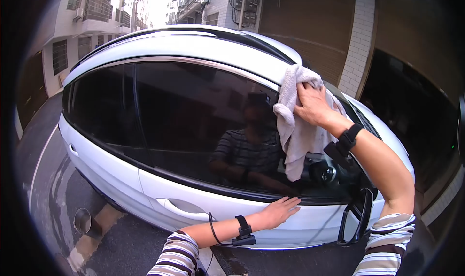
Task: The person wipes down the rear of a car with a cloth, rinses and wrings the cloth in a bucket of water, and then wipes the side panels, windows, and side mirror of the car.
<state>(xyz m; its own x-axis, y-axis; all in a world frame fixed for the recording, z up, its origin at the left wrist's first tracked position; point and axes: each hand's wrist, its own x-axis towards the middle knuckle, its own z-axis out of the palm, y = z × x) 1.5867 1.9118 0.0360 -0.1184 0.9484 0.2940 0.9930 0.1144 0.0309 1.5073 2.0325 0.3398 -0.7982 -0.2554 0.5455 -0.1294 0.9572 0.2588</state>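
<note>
My right hand [315, 103] grips a light grey cloth [296, 130] against the front pillar of a white car [232, 53]. The cloth drapes down over the front part of the dark side window [193, 116]. Its lower end hangs on the glass. Resting flat near the bottom edge of that window, on the door, is my left hand [282, 212], fingers stretched out and holding nothing. A door handle [181, 209] lies just left of my left forearm. Below my right forearm sits the side mirror [357, 218].
A metal bucket [83, 222] stands on the wet pavement at the lower left. Roof rails [160, 34] run along the car's top. Behind the car are a brown shutter [310, 29], a white-tiled pillar [359, 43] and a street between buildings.
</note>
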